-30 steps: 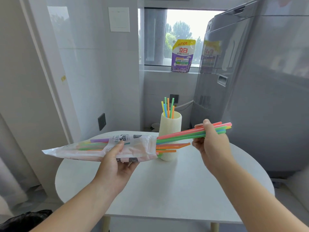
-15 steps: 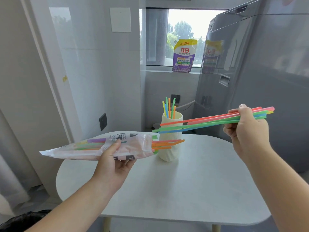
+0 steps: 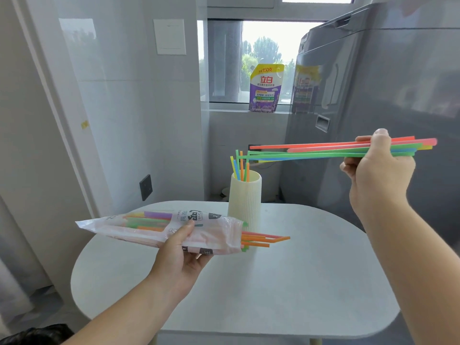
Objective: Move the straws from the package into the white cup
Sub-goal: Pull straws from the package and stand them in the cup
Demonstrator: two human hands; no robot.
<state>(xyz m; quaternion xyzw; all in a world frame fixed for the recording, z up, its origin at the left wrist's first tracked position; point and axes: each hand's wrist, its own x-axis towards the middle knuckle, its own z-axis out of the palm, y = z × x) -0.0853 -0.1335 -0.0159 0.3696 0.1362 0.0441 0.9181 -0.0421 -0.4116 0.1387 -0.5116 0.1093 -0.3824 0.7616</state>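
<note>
My left hand [image 3: 183, 250] holds a clear printed straw package [image 3: 159, 227] level above the table, its open end to the right, where several orange and green straws [image 3: 263, 240] stick out. My right hand [image 3: 375, 175] grips a bundle of coloured straws [image 3: 323, 151] near their right ends. The bundle lies almost level, free of the package, its left tips hanging just above the white ribbed cup [image 3: 245, 199]. The cup stands upright at the table's far side with several straws [image 3: 240, 168] upright inside it.
The white oval table [image 3: 286, 290] fills the foreground. A grey washing machine [image 3: 373, 95] stands close on the right, behind my right hand. A purple detergent pouch [image 3: 265, 88] sits on the window sill. A tiled wall with a socket [image 3: 146, 187] is on the left.
My right hand has drawn the bundle of straws fully out of the package, moving right and upward. The package in my left hand has dropped slightly.
</note>
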